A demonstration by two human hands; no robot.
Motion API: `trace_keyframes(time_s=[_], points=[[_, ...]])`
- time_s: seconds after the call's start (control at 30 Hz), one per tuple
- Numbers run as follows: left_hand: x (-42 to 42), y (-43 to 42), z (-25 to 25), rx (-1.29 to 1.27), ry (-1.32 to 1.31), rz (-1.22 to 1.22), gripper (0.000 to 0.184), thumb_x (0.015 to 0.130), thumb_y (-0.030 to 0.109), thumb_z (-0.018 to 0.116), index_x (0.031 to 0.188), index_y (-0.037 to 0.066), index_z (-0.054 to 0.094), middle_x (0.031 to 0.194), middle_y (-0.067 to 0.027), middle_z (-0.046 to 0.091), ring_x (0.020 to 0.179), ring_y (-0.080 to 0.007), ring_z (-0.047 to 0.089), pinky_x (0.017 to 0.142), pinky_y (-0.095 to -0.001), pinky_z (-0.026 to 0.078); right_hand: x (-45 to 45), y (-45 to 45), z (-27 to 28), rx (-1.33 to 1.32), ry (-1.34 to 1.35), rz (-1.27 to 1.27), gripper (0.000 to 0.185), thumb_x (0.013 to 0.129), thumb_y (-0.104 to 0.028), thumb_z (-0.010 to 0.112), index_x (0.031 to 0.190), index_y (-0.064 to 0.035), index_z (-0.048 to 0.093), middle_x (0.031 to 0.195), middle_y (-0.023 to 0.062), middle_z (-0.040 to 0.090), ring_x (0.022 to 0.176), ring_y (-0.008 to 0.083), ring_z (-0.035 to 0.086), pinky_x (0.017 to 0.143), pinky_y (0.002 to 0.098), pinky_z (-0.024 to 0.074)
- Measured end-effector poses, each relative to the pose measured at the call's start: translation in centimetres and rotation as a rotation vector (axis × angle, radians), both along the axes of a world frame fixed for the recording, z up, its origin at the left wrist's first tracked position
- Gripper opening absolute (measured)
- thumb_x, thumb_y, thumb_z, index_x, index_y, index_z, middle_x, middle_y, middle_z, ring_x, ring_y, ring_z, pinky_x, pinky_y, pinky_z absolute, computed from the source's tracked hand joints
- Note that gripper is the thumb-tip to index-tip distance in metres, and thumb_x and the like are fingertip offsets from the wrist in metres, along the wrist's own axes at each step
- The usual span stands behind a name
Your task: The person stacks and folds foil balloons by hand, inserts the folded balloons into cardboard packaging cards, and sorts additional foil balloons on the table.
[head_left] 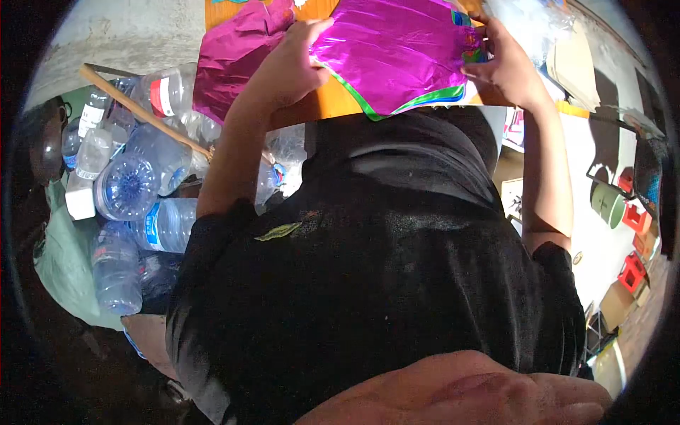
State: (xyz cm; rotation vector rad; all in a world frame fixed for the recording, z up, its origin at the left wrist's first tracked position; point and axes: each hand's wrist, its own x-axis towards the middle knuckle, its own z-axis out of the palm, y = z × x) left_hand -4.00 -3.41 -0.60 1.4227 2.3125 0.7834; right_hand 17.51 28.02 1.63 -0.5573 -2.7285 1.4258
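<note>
A shiny magenta foil sheet with green and blue edges lies over the orange-brown tabletop, its lower corner pointing toward my body. The layered edge suggests several sheets together. My left hand holds its left side, thumb and fingers closed at the edge. At the right edge, my right hand grips it between thumb and fingers, beside a small patterned colourful part. A darker magenta foil piece, creased, hangs over the table's left edge behind my left forearm. The far side of the foil is cut off by the frame.
Many clear plastic bottles are heaped on the left, with a wooden stick across them. Clear plastic wrapping lies beyond my right hand. A green bucket and red items stand along the right.
</note>
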Motion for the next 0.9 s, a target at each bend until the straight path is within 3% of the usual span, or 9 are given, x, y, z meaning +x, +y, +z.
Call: trace_keyframes(time_s=[0.1, 0.17, 0.23, 0.27, 0.33, 0.47, 0.53, 0.77, 0.9], points=[[0.2, -0.3, 1.2, -0.016, 0.121, -0.120, 0.068, 0.081, 0.000, 0.066, 0.147, -0.001, 0.049, 0.146, -0.0243, 0.049, 0.140, -0.0388, 0.046, 0.115, -0.0413, 0.042, 1.3, -0.4, 0.8, -0.019, 0.047, 0.072, 0.080, 0.083, 0.006, 0.077, 0.153, -0.0056, 0.040, 0.139, 0.0171, 0.060, 0.127, 0.0246, 0.061, 0.107, 0.0366, 0.0502], [-0.1, -0.2, 1.1, 0.010, 0.189, -0.171, 0.066, 0.081, -0.002, 0.065, 0.146, -0.001, 0.050, 0.143, -0.0235, 0.052, 0.136, -0.0385, 0.049, 0.115, -0.0414, 0.042, 1.5, -0.8, 1.2, -0.040, 0.062, 0.101, 0.084, 0.081, 0.007, 0.077, 0.155, -0.0079, 0.039, 0.140, 0.0174, 0.060, 0.129, 0.0257, 0.060, 0.108, 0.0376, 0.0492], [-0.5, 0.0, 0.8, 0.036, 0.259, -0.220, 0.065, 0.082, -0.003, 0.064, 0.145, -0.001, 0.051, 0.140, -0.0227, 0.055, 0.132, -0.0382, 0.052, 0.114, -0.0415, 0.043, 1.3, -1.3, 1.4, 0.287, 0.143, 0.152, 0.085, 0.079, 0.008, 0.076, 0.154, -0.0094, 0.042, 0.138, 0.0200, 0.060, 0.128, 0.0305, 0.061, 0.108, 0.0394, 0.0491], [-0.7, 0.2, 0.5, 0.031, 0.211, -0.198, 0.062, 0.082, -0.003, 0.064, 0.143, -0.001, 0.053, 0.138, -0.0218, 0.057, 0.130, -0.0374, 0.054, 0.113, -0.0415, 0.043, 1.3, -0.9, 0.8, 0.286, 0.143, 0.150, 0.085, 0.079, 0.008, 0.076, 0.154, -0.0094, 0.042, 0.138, 0.0200, 0.060, 0.128, 0.0305, 0.061, 0.108, 0.0394, 0.0491], [-0.7, 0.3, 0.6, 0.026, 0.161, -0.178, 0.060, 0.082, -0.002, 0.065, 0.141, -0.001, 0.054, 0.135, -0.0208, 0.059, 0.128, -0.0366, 0.056, 0.112, -0.0414, 0.044, 1.2, 0.2, -0.4, 0.249, 0.173, 0.144, 0.082, 0.076, 0.007, 0.076, 0.151, -0.0080, 0.047, 0.136, 0.0215, 0.061, 0.127, 0.0352, 0.061, 0.107, 0.0404, 0.0490], [-1.1, 0.1, 0.9, -0.017, 0.203, -0.180, 0.054, 0.083, 0.004, 0.069, 0.135, -0.002, 0.058, 0.128, -0.0196, 0.063, 0.124, -0.0354, 0.059, 0.109, -0.0412, 0.046, 1.0, 0.6, -1.1, 0.272, 0.131, 0.071, 0.077, 0.075, 0.006, 0.076, 0.147, -0.0061, 0.051, 0.131, 0.0211, 0.064, 0.123, 0.0354, 0.063, 0.106, 0.0399, 0.0496], [-1.5, -0.1, 0.6, 0.000, 0.209, -0.209, 0.053, 0.084, 0.007, 0.071, 0.134, -0.001, 0.058, 0.126, -0.0194, 0.063, 0.123, -0.0352, 0.059, 0.108, -0.0413, 0.046, 1.1, 0.7, -1.4, 0.350, 0.254, 0.120, 0.073, 0.074, 0.006, 0.075, 0.143, -0.0041, 0.055, 0.126, 0.0206, 0.067, 0.119, 0.0363, 0.065, 0.104, 0.0391, 0.0500], [-2.2, -0.1, -0.2, -0.022, 0.223, -0.174, 0.048, 0.084, 0.015, 0.076, 0.128, 0.001, 0.063, 0.120, -0.0171, 0.065, 0.117, -0.0353, 0.062, 0.104, -0.0424, 0.048, 0.9, 1.5, -1.1, 0.414, 0.221, 0.195, 0.063, 0.074, 0.005, 0.076, 0.135, -0.0021, 0.062, 0.117, 0.0197, 0.070, 0.113, 0.0357, 0.068, 0.102, 0.0391, 0.0511], [-2.0, -0.1, 0.4, -0.018, 0.164, -0.157, 0.041, 0.085, 0.016, 0.076, 0.123, 0.002, 0.066, 0.116, -0.0168, 0.067, 0.114, -0.0341, 0.063, 0.102, -0.0423, 0.050, 1.2, 1.1, -0.9, 0.370, 0.198, 0.140, 0.056, 0.076, 0.002, 0.075, 0.130, -0.0031, 0.065, 0.116, 0.0210, 0.070, 0.110, 0.0402, 0.067, 0.097, 0.0431, 0.0539]])
